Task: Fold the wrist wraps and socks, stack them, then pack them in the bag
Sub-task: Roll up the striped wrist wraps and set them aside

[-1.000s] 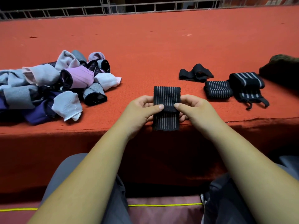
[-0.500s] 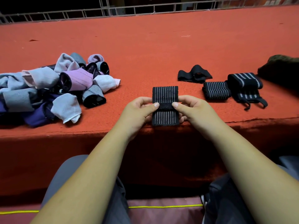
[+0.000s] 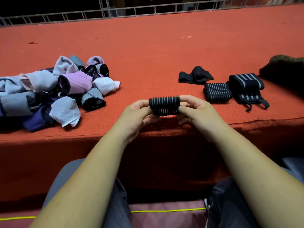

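I hold a black striped wrap [image 3: 164, 105] between my two hands, over the near edge of the red table [image 3: 164, 51]. It is doubled over, its rounded fold on top, its stripes running front to back. My left hand [image 3: 135, 116] grips its left end and my right hand [image 3: 198, 112] its right end, so the wrap spans the gap between them. On each side the fingers [image 3: 189, 98] curl over the far side of the fold and the thumb [image 3: 146, 111] presses on the near side, so both hands are clamped on the cloth. I cannot tell whether its lower edge touches the table. Well to my left lies a loose heap of socks [image 3: 65, 89], grey, white, lilac and purple. To my right, apart from my hands, lie a folded striped wrap [image 3: 217, 92], just beside it a broad-striped wrap [image 3: 246, 84] with loops hanging toward me, and behind them a crumpled black band [image 3: 195, 75]. At the far right edge sits a dark green bundle [image 3: 286, 66], too dim to make out. A railing [image 3: 148, 10] runs along the far side of the table.
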`<state>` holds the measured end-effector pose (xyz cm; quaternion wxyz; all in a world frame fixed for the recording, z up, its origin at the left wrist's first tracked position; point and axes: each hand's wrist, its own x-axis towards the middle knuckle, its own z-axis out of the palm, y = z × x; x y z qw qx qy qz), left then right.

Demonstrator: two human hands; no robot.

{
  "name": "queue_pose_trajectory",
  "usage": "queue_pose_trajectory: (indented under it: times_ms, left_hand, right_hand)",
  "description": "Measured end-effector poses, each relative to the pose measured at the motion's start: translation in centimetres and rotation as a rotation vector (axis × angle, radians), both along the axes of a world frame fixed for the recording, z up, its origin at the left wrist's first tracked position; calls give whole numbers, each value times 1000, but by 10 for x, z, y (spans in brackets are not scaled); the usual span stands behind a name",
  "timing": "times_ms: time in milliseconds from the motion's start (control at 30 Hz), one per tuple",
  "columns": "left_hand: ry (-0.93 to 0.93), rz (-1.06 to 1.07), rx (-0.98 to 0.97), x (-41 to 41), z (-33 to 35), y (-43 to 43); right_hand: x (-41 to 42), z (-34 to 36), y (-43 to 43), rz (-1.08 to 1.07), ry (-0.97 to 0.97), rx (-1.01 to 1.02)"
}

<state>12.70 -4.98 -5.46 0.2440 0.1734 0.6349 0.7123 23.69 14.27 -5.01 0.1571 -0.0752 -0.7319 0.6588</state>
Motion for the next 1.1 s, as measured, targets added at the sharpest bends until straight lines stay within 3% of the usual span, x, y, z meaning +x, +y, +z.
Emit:
queue_pose_trajectory:
  times_ms: [267, 400, 567, 767, 1100]
  left_hand:
    - [-36, -40, 2, 1, 3, 0]
    - [-13, 29, 58, 1, -1, 1]
    - [-10, 83, 127, 6, 2, 10]
    - [101, 58, 15, 14, -1, 33]
    - [323, 119, -8, 16, 4, 102]
  right_hand:
    - [8, 7, -4, -30, -32, -6]
    - [2, 8, -3, -9, -38, -225]
    - [1, 2, 6, -82, -55, 49]
    - [1, 6, 21, -391, 72, 149]
    - [14, 18, 54, -530, -13, 222]
